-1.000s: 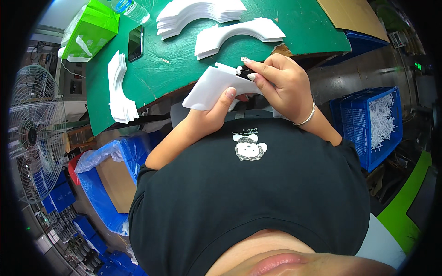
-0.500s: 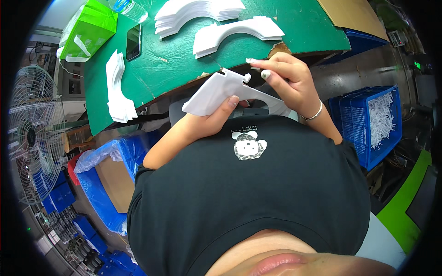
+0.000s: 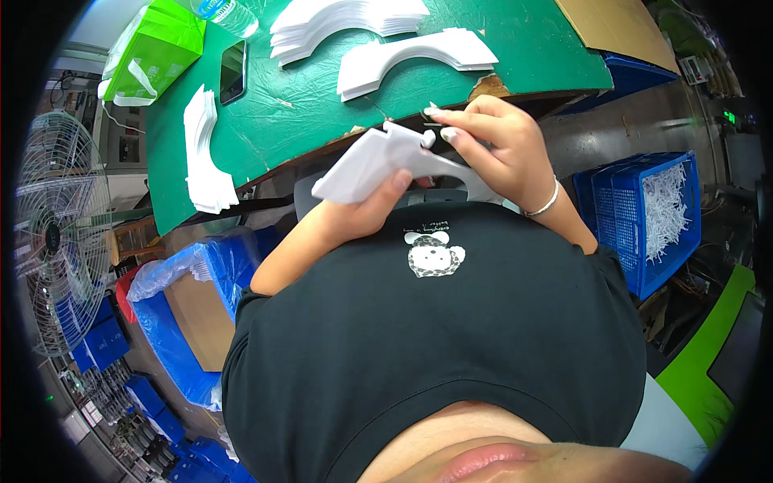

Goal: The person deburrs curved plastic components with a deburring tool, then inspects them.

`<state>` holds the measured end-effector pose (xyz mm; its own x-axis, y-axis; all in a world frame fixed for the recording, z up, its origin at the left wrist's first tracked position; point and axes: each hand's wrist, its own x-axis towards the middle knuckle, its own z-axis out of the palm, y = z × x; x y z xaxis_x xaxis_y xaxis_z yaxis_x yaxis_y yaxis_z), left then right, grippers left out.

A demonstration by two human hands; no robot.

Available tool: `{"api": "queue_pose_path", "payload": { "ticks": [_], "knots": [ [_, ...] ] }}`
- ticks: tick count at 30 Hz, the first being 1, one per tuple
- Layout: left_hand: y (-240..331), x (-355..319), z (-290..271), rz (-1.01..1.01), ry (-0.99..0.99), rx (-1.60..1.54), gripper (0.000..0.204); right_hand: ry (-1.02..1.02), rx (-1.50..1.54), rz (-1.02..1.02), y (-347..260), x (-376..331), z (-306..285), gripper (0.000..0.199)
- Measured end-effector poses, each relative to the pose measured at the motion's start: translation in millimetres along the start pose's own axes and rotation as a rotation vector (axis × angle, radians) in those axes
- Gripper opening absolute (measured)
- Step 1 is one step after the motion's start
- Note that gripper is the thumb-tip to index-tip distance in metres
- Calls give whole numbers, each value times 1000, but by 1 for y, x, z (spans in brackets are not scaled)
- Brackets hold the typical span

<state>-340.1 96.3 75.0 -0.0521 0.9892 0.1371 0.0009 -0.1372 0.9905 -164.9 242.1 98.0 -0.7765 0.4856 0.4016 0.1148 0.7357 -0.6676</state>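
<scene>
My left hand (image 3: 377,208) is closed on a white curved sheet (image 3: 350,171), its thumb on the near face and its other fingers hidden behind. The sheet is held tilted in front of my chest, by the table's near edge. A small white knob-like bit (image 3: 428,138) stands out from its upper edge. Just right of that bit, my right hand (image 3: 511,149) has thumb and forefinger brought together; what they pinch, if anything, is too small to make out. The sheet's right end passes below my right hand.
On the green table (image 3: 282,137) lie three stacks of white arc-shaped sheets (image 3: 415,60), a phone (image 3: 233,72), a water bottle (image 3: 229,16) and a green bag (image 3: 161,52). A blue crate (image 3: 636,217) of white shreds stands right, a lined blue bin (image 3: 181,322) left, beside a fan (image 3: 56,233).
The white sheet and my left hand have shifted slightly left. My right thumb and forefinger have moved a little left and down, closer to the sheet's upper edge.
</scene>
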Motion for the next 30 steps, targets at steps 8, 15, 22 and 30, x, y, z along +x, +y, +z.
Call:
{"api": "queue_pose_path", "payload": {
  "ticks": [8,15,22,30],
  "knots": [
    [3,1,-8,149,-98,293,26,-89,482,-25,14,-6,-3,24],
    [2,1,-10,193,-94,314,24,-104,569,-34,7,-8,1,26],
    [2,-5,-4,53,-2,157,23,-80,372,-15,1,-5,0,25],
    [3,4,-11,303,-217,419,23,-196,291,140,9,-7,8,22]
  ]
}}
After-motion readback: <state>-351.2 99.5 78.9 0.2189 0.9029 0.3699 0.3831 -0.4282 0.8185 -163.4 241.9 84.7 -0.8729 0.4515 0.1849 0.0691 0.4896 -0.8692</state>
